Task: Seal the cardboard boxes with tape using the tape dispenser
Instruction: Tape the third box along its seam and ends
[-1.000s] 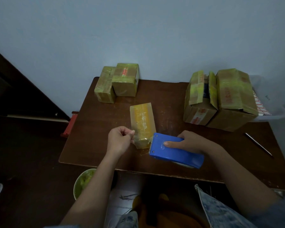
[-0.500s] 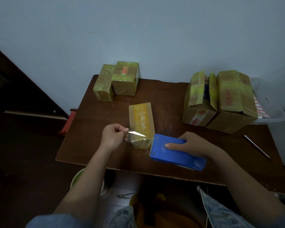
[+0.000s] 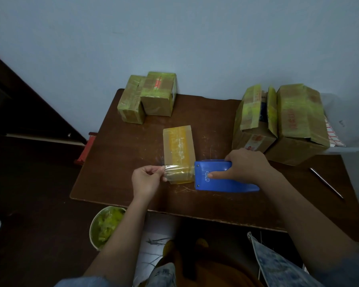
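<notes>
A small flat cardboard box (image 3: 178, 147) with a yellow taped strip lies in the middle of the brown table (image 3: 120, 162). My right hand (image 3: 245, 165) grips the blue tape dispenser (image 3: 222, 180) just right of the box's near end. A clear strip of tape (image 3: 178, 172) runs from the dispenser's mouth leftward across the box's near end. My left hand (image 3: 146, 180) pinches the free end of that strip at the box's left side.
Two taped boxes (image 3: 147, 96) stand at the table's back left. Two larger boxes (image 3: 278, 121) with loose flaps stand at the back right, beside a clear plastic bin (image 3: 348, 139). A pen (image 3: 325, 185) lies near the right edge. A bucket of tape scraps (image 3: 106, 224) sits below.
My left hand has pulled the tape end out to the left, stretching a strip across the box's near end. The dispenser has turned level with the table edge.
</notes>
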`<state>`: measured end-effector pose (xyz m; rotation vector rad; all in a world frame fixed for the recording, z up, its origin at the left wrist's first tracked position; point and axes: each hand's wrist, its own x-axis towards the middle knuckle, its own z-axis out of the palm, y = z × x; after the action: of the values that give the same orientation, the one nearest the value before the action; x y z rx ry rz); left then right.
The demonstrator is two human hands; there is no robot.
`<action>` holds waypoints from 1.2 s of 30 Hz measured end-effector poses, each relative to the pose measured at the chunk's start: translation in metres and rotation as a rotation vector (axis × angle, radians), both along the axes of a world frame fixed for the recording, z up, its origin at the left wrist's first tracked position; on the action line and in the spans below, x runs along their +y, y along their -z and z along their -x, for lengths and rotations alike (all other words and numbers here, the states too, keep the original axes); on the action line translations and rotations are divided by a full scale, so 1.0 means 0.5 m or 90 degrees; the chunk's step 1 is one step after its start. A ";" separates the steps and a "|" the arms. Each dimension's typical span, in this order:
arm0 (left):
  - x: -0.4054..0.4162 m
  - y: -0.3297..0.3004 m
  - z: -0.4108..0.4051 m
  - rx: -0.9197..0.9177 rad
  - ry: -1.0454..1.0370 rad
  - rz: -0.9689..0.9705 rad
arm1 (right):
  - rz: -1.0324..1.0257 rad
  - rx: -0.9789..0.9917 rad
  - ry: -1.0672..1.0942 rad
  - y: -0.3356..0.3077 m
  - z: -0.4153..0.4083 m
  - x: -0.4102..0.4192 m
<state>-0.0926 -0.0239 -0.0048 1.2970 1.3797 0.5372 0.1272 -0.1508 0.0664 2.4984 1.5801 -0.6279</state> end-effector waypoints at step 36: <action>-0.001 0.007 -0.016 0.064 -0.019 -0.051 | 0.066 0.198 0.104 0.014 -0.031 -0.012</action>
<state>-0.0848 -0.0244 -0.0081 1.3856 1.4760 0.5583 0.1429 -0.1569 0.0596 2.5668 1.3937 -1.1373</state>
